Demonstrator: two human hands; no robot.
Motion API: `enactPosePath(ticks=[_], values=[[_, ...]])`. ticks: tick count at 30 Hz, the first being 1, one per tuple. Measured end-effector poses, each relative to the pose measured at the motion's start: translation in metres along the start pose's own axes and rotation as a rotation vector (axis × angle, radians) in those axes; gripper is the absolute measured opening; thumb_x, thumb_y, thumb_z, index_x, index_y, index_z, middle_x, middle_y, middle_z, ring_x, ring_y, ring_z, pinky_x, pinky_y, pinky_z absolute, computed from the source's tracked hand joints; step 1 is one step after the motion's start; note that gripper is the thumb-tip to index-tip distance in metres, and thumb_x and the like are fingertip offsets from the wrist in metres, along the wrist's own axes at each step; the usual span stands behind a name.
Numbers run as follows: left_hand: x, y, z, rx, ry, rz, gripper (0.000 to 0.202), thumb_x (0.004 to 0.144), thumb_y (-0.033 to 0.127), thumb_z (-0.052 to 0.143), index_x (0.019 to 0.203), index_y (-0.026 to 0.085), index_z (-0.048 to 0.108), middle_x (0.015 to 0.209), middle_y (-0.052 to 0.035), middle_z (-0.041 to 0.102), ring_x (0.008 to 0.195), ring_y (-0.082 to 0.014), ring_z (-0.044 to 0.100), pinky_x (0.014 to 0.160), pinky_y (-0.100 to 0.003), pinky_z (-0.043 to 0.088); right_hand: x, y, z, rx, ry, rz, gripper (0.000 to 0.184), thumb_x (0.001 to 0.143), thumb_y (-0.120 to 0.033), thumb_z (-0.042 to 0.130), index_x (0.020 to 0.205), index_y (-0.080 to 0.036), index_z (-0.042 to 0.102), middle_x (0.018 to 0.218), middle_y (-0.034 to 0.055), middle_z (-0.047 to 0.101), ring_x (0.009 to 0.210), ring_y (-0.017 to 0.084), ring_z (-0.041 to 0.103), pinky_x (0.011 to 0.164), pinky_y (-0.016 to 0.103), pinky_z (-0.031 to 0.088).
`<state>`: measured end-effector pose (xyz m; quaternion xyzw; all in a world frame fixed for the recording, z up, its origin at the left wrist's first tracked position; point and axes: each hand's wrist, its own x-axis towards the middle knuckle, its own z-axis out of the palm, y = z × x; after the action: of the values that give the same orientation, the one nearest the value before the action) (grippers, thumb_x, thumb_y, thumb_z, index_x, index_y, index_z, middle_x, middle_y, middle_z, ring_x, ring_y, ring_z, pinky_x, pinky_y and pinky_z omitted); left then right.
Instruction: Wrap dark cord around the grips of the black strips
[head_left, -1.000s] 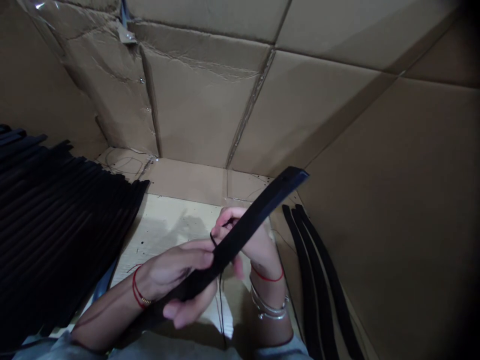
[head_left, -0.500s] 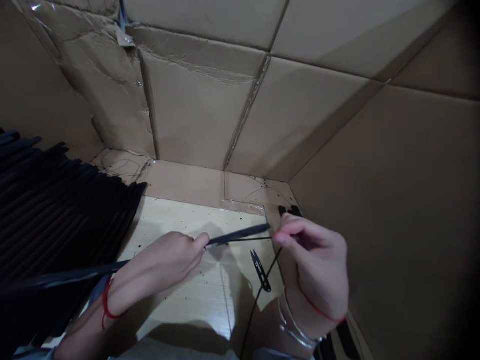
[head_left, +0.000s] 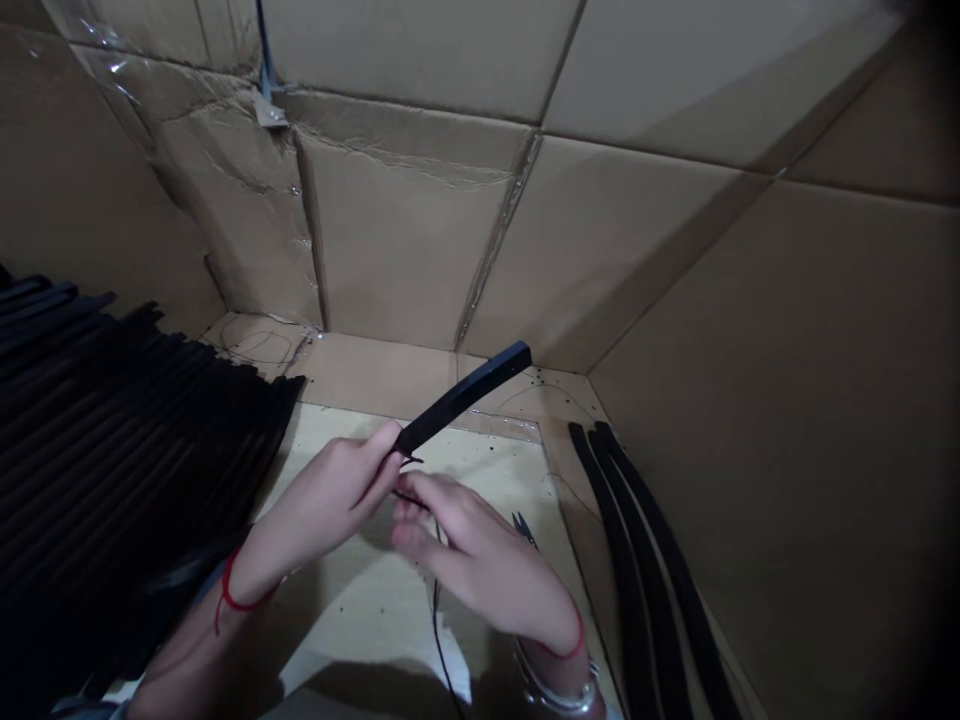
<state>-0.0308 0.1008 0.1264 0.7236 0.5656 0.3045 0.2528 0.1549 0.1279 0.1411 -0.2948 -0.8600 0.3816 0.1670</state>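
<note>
My left hand (head_left: 330, 500) is closed round a long black strip (head_left: 461, 394), whose free end points up and to the right over the wooden table (head_left: 360, 610). Just under that grip, my right hand (head_left: 469, 555) pinches a thin black thread (head_left: 437, 610), which hangs down toward me. Small black thread snips (head_left: 523, 527) lie on the table, partly hidden behind my right hand.
A big stack of black strips (head_left: 112, 440) fills the left side. Three more black strips (head_left: 637, 560) lie along the right wall. Cardboard walls (head_left: 420, 220) close in the back and right. Loose thread ends lie in the far corner.
My right hand has come back from the right to meet my left hand at the strip. The strip has swung up from lying level to pointing up and right.
</note>
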Motion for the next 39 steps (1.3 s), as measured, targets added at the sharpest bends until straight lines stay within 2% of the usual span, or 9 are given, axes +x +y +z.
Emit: enactPosePath(ticks=[5, 9, 15, 22, 24, 27, 30, 35, 39], values=[[0.003, 0.001, 0.005, 0.14, 0.038, 0.025, 0.012, 0.098, 0.029, 0.031, 0.089, 0.023, 0.036, 0.059, 0.0063, 0.045, 0.049, -0.0135, 0.044, 0.051, -0.024, 0.027, 0.017, 0.0, 0.02, -0.054, 0.414, 0.085, 0.041, 0.091, -0.049, 0.055, 0.118, -0.018, 0.052, 0.111, 0.0133, 0.063, 0.105, 0.031, 0.057, 0.088, 0.048, 0.047], [0.004, 0.003, 0.004, 0.204, 0.036, 0.016, 0.011, 0.096, 0.027, 0.031, 0.086, 0.023, 0.035, 0.06, 0.0048, 0.048, 0.051, -0.0151, 0.05, 0.051, -0.024, 0.028, 0.022, 0.004, 0.024, -0.114, 0.694, 0.023, 0.045, 0.088, -0.047, 0.061, 0.118, -0.016, 0.047, 0.113, 0.016, 0.058, 0.108, 0.032, 0.054, 0.091, 0.05, 0.045], [0.003, 0.009, 0.005, 0.351, 0.072, 0.034, 0.015, 0.098, 0.026, 0.028, 0.086, 0.023, 0.036, 0.058, 0.0036, 0.051, 0.05, -0.017, 0.053, 0.05, -0.025, 0.03, 0.024, 0.01, 0.023, 0.195, 0.588, -0.001, 0.015, 0.094, -0.033, 0.057, 0.097, -0.019, 0.051, 0.095, 0.0079, 0.063, 0.092, 0.023, 0.061, 0.083, 0.039, 0.049], [0.006, 0.006, 0.012, 0.458, 0.074, 0.023, 0.01, 0.096, 0.022, 0.032, 0.09, 0.021, 0.04, 0.069, -0.0033, 0.063, 0.06, -0.0213, 0.063, 0.052, -0.026, 0.036, 0.029, 0.018, 0.032, 0.627, 0.403, 0.02, 0.043, 0.092, -0.033, 0.058, 0.127, -0.023, 0.035, 0.079, -0.0035, 0.051, 0.074, 0.015, 0.054, 0.067, 0.028, 0.046], [0.008, 0.006, 0.012, 0.485, 0.073, 0.017, 0.011, 0.096, 0.021, 0.031, 0.09, 0.021, 0.041, 0.069, -0.0039, 0.064, 0.06, -0.0217, 0.063, 0.052, -0.027, 0.036, 0.031, 0.02, 0.033, 0.665, 0.386, 0.038, 0.04, 0.094, -0.034, 0.055, 0.127, -0.021, 0.037, 0.071, -0.0062, 0.045, 0.065, 0.013, 0.048, 0.059, 0.026, 0.04], [0.009, 0.007, 0.012, 0.539, 0.103, 0.003, 0.016, 0.098, 0.022, 0.028, 0.089, 0.021, 0.041, 0.065, -0.0031, 0.062, 0.057, -0.0213, 0.062, 0.051, -0.027, 0.034, 0.031, 0.019, 0.032, 0.595, 0.444, 0.07, 0.019, 0.093, -0.037, 0.056, 0.097, -0.019, 0.054, 0.063, -0.0061, 0.044, 0.057, 0.012, 0.041, 0.051, 0.025, 0.031], [0.009, 0.007, 0.014, 0.551, 0.119, -0.006, 0.017, 0.098, 0.024, 0.026, 0.087, 0.021, 0.04, 0.062, -0.0022, 0.06, 0.055, -0.0211, 0.062, 0.05, -0.026, 0.031, 0.03, 0.012, 0.031, 0.516, 0.553, 0.065, 0.036, 0.09, -0.036, 0.06, 0.063, -0.02, 0.043, 0.057, -0.0071, 0.033, 0.051, 0.009, 0.028, 0.046, 0.025, 0.02], [0.005, 0.009, 0.016, 0.326, 0.121, -0.029, 0.01, 0.096, 0.026, 0.031, 0.089, 0.022, 0.037, 0.062, -0.0009, 0.058, 0.055, -0.0203, 0.06, 0.05, -0.026, 0.03, 0.026, -0.003, 0.03, 0.556, 0.591, 0.015, 0.045, 0.087, -0.028, 0.056, 0.051, -0.021, 0.03, 0.051, -0.0075, 0.024, 0.048, 0.008, 0.02, 0.043, 0.025, 0.016], [0.002, 0.01, 0.013, -0.005, 0.109, -0.016, 0.014, 0.096, 0.028, 0.035, 0.084, 0.023, 0.036, 0.061, 0.0043, 0.051, 0.053, -0.014, 0.051, 0.052, -0.024, 0.032, 0.023, -0.012, 0.024, 0.611, 0.597, 0.006, 0.042, 0.083, -0.025, 0.058, 0.048, -0.021, 0.035, 0.047, -0.0075, 0.027, 0.045, 0.008, 0.021, 0.041, 0.024, 0.019]])
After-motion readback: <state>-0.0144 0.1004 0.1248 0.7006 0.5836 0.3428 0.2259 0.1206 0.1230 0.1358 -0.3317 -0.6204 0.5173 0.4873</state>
